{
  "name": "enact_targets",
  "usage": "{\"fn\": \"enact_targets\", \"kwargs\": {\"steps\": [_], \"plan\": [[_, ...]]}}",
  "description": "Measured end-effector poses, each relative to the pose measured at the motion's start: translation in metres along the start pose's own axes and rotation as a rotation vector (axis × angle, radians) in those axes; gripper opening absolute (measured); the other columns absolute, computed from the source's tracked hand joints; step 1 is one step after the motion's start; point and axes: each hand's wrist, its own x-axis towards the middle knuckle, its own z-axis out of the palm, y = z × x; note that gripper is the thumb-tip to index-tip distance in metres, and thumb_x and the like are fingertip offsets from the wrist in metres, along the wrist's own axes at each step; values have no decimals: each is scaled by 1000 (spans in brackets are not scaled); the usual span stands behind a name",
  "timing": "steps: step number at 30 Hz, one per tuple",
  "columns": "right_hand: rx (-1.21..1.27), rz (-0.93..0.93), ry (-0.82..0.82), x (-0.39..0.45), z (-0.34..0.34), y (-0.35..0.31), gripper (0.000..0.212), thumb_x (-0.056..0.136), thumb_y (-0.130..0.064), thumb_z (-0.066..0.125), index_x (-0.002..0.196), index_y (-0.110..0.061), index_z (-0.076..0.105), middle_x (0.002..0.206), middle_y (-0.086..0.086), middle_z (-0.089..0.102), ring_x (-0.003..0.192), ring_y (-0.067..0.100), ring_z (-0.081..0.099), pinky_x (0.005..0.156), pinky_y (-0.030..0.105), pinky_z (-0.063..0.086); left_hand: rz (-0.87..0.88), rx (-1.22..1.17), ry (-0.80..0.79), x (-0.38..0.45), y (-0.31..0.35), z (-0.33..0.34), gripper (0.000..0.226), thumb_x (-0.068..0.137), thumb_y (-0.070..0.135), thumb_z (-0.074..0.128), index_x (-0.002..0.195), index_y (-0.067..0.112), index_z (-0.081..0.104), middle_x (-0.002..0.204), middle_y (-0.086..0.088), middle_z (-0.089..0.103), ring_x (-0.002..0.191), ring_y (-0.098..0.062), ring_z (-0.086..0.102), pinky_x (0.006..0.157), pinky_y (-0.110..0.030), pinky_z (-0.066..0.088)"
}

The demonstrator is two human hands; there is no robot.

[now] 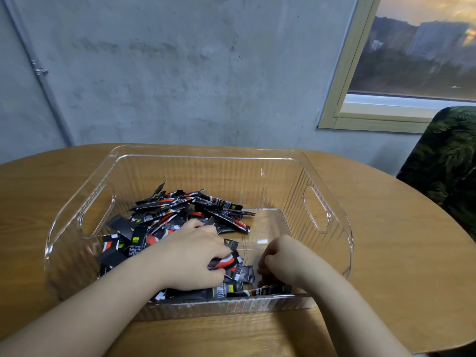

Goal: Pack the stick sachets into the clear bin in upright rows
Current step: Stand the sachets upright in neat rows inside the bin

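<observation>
Both hands work inside the clear ribbed plastic bin [319,215] on the oval wood-grain bench [401,253]. The black-and-red stick sachets [180,210] lie in a loose heap across the bin's left and near floor; none stands upright yet. The left hand [190,256] grips several sachets near the middle. The right hand [280,258] is curled at the near right, over sachets along the near wall; whether it holds any cannot be told. Gather sachets parallel, square their ends, and stand them against one wall. Behind are a grey concrete wall [180,73] and a window [417,60].
</observation>
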Motion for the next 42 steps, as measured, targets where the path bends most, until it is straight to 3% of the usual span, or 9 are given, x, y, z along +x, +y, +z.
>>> {"fn": "enact_targets", "kwargs": {"steps": [4,8,11,13,17,21,25,35,42], "plan": [[-78,-97,-56,-6,-1,-4,26,90,-33,54,85,-14,71,87,4,71,82,20,65,75,30,52,-18,56,-48,-3,-7,-6,25,89,37,37,79,17,48,87,8,48,94,-4,35,115,-31,10],[-102,-164,-203,-16,-6,-11,41,83,-58,58,102,-23,66,98,-5,67,91,12,61,83,25,47,-49,-47,-91,-6,-3,-16,32,91,23,39,122,29,48,104,10,48,111,-8,38,112,-27,16],[-70,-191,-291,-20,-7,-15,45,81,-44,64,119,-24,52,103,-10,60,94,9,56,85,23,43,-83,-345,-111,-12,-4,-23,77,90,13,39,134,68,8,109,11,51,105,-12,42,95,-23,28],[-57,-212,-311,-21,-9,-16,44,80,-29,62,121,-20,49,102,-5,61,88,10,57,77,21,43,-39,-390,-90,-14,-7,-23,80,89,9,39,126,74,9,118,24,47,110,-4,42,98,-18,25],[-109,-255,-311,-18,-8,-15,39,80,-16,60,117,-22,49,101,-4,61,83,11,57,70,18,44,39,-295,-82,-10,-8,-16,39,99,41,42,135,51,35,139,31,37,128,8,30,114,-27,12],[-71,-305,-307,-11,-1,-11,33,79,-20,71,105,-22,51,94,-4,60,81,11,52,77,27,45,49,-223,-134,-5,-1,-10,60,84,69,46,137,44,37,137,28,39,130,8,26,117,-28,-1],[-14,-298,-262,-13,-3,-12,25,79,-18,68,94,-23,49,76,-11,54,63,6,46,57,14,37,53,-219,-123,-1,6,-4,45,86,57,55,127,44,42,117,12,51,113,3,33,115,-27,4],[27,-66,-83,-5,1,-8,30,78,0,39,75,-10,67,82,10,73,79,31,70,74,41,59,81,-97,-132,2,11,-4,27,86,23,50,110,30,62,82,9,47,94,-8,32,113,-37,8],[41,-90,-264,-12,-2,-14,38,82,-4,43,59,-21,67,57,-8,65,47,0,56,56,16,47,98,-14,-119,0,9,-6,45,76,34,31,98,22,69,95,4,50,103,-8,34,117,-37,-9]]}}
